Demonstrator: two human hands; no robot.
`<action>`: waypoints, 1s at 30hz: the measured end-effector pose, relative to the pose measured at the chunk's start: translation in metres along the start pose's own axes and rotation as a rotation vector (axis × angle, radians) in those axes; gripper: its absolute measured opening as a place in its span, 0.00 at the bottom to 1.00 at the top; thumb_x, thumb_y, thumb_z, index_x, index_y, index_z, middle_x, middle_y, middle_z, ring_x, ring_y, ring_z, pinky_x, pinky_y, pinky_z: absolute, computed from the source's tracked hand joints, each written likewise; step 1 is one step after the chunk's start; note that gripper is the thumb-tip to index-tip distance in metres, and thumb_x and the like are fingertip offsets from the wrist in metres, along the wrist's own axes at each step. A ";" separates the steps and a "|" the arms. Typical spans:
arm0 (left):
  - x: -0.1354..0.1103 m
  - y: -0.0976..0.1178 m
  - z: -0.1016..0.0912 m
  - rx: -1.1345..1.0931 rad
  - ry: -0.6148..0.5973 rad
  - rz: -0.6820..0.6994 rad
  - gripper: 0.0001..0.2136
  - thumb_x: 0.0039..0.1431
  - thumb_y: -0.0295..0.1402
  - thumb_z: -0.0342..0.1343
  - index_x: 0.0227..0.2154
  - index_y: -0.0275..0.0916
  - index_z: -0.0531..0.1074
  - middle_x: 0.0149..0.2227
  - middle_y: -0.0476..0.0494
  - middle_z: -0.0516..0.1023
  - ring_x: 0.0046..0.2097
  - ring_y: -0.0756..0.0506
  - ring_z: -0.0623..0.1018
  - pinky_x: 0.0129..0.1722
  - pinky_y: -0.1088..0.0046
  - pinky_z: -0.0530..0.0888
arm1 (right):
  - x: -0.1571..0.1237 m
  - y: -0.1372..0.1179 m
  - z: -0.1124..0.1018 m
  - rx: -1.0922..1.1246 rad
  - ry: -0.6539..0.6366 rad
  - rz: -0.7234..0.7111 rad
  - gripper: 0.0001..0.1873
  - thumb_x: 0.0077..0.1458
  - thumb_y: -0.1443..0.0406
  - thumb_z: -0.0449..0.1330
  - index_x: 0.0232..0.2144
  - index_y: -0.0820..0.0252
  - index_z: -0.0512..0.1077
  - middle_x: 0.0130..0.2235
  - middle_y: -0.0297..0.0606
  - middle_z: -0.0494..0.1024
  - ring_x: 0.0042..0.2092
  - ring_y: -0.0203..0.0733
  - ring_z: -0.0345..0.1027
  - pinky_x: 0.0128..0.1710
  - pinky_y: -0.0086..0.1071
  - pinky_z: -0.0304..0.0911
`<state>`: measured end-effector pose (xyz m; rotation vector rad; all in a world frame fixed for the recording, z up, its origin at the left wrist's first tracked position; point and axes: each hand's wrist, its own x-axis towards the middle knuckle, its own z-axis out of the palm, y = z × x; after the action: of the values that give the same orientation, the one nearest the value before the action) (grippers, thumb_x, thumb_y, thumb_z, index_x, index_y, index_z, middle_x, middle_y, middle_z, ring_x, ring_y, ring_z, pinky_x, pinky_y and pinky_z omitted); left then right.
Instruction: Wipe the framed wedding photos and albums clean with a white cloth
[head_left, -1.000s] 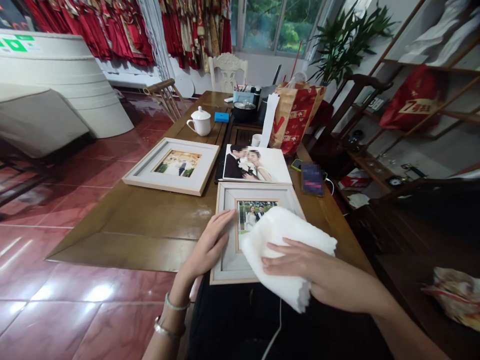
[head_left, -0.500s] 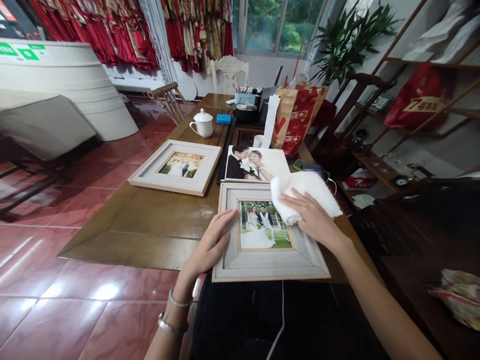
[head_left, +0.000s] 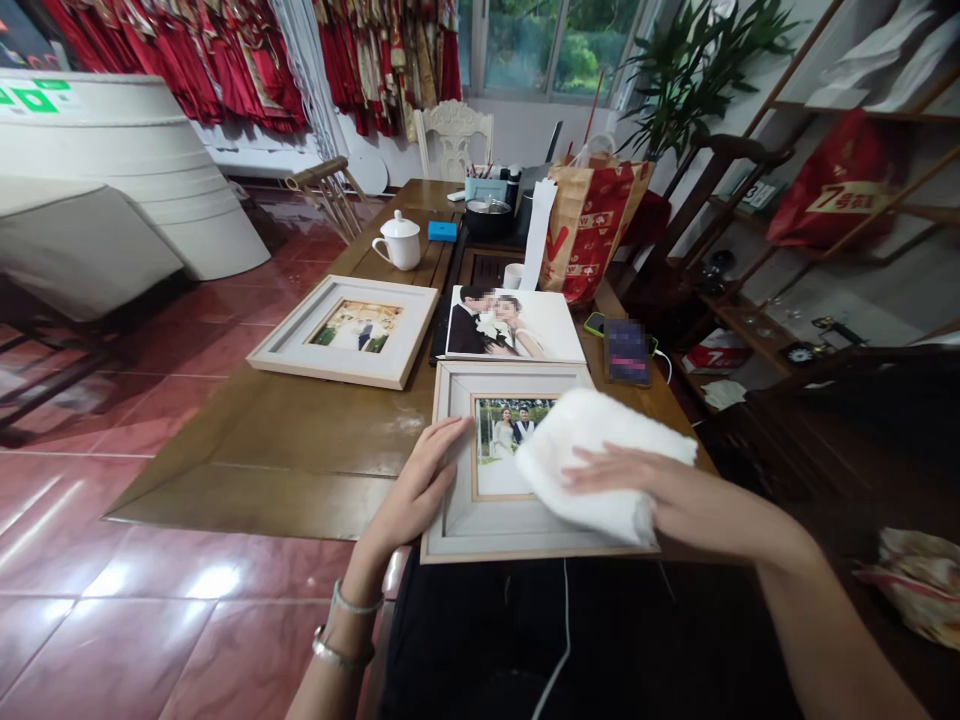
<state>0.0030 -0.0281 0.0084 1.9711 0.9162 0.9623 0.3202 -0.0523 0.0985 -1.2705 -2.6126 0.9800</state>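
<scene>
A white-framed wedding photo (head_left: 487, 510) lies at the near edge of the wooden table (head_left: 300, 450). My left hand (head_left: 420, 490) rests flat on the frame's left border, fingers stretched out. My right hand (head_left: 645, 490) presses a folded white cloth (head_left: 592, 465) onto the right half of the frame, covering part of the picture; its fingers lie flat on the cloth. Behind this frame lies a large unframed wedding print (head_left: 514, 325), and a second white frame (head_left: 345, 330) lies to the left.
A phone (head_left: 626, 352) lies right of the print. Farther back stand a white lidded cup (head_left: 397, 242), a blue box (head_left: 442, 231), a dark pot (head_left: 487, 217) and a red paper bag (head_left: 596, 230). Wooden chairs and shelves (head_left: 825, 220) stand at the right; red tiled floor at the left.
My right hand swept the cloth from the frame's near right corner up to its far right corner, then back down over the right half. The left hand stayed put.
</scene>
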 end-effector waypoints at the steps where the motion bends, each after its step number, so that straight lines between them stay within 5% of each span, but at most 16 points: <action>1: 0.000 0.000 0.000 -0.001 0.002 -0.001 0.24 0.66 0.25 0.43 0.63 0.47 0.57 0.64 0.43 0.59 0.66 0.41 0.55 0.66 0.54 0.53 | 0.009 0.014 -0.002 -0.046 0.075 0.014 0.39 0.44 0.80 0.47 0.56 0.47 0.69 0.60 0.26 0.68 0.66 0.46 0.51 0.66 0.52 0.45; 5: -0.001 -0.001 0.000 -0.007 0.006 0.006 0.23 0.66 0.26 0.43 0.63 0.47 0.58 0.64 0.43 0.60 0.66 0.41 0.56 0.66 0.53 0.53 | 0.049 0.058 -0.008 -0.183 0.375 0.032 0.41 0.45 0.81 0.46 0.59 0.49 0.65 0.62 0.29 0.65 0.67 0.45 0.48 0.66 0.56 0.42; 8: -0.001 -0.002 0.000 -0.009 0.008 -0.004 0.23 0.66 0.27 0.44 0.63 0.47 0.58 0.64 0.42 0.59 0.66 0.40 0.56 0.66 0.53 0.53 | 0.067 0.064 -0.005 -0.257 0.468 0.061 0.42 0.43 0.81 0.47 0.60 0.53 0.63 0.62 0.34 0.65 0.67 0.46 0.47 0.65 0.57 0.43; 15: 0.000 -0.001 0.000 0.000 0.016 0.002 0.23 0.66 0.27 0.44 0.63 0.47 0.58 0.64 0.43 0.60 0.66 0.40 0.56 0.66 0.52 0.53 | 0.032 0.016 0.034 -0.284 0.310 0.101 0.45 0.36 0.82 0.46 0.60 0.58 0.64 0.62 0.36 0.65 0.67 0.44 0.48 0.67 0.51 0.44; 19: -0.001 -0.001 0.000 0.011 0.008 -0.008 0.24 0.66 0.26 0.43 0.63 0.47 0.57 0.64 0.43 0.59 0.66 0.40 0.55 0.66 0.51 0.53 | -0.027 -0.013 0.058 -0.204 0.203 0.190 0.50 0.35 0.81 0.46 0.61 0.47 0.61 0.64 0.26 0.61 0.66 0.46 0.49 0.64 0.48 0.55; 23: -0.001 -0.001 -0.001 0.004 0.001 0.001 0.24 0.66 0.25 0.42 0.63 0.48 0.56 0.64 0.43 0.59 0.66 0.40 0.55 0.66 0.50 0.53 | -0.068 -0.025 0.060 -0.100 0.114 0.154 0.49 0.39 0.79 0.49 0.62 0.37 0.58 0.63 0.21 0.61 0.63 0.47 0.56 0.60 0.44 0.62; 26: 0.000 0.000 -0.001 -0.001 -0.005 0.005 0.24 0.66 0.26 0.43 0.63 0.48 0.57 0.64 0.43 0.59 0.66 0.40 0.55 0.66 0.50 0.53 | -0.060 -0.018 0.045 -0.067 0.134 0.159 0.47 0.40 0.78 0.48 0.60 0.37 0.61 0.62 0.21 0.64 0.63 0.47 0.58 0.61 0.45 0.59; 30: 0.000 0.001 -0.002 0.008 -0.015 -0.003 0.24 0.66 0.26 0.43 0.63 0.47 0.57 0.64 0.42 0.60 0.66 0.40 0.55 0.66 0.51 0.52 | -0.004 0.010 0.022 -0.138 0.308 0.129 0.44 0.40 0.79 0.47 0.60 0.47 0.64 0.62 0.27 0.65 0.66 0.46 0.52 0.66 0.50 0.46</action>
<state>0.0014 -0.0281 0.0098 1.9802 0.9158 0.9426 0.3227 -0.0623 0.0760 -1.5014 -2.4189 0.5696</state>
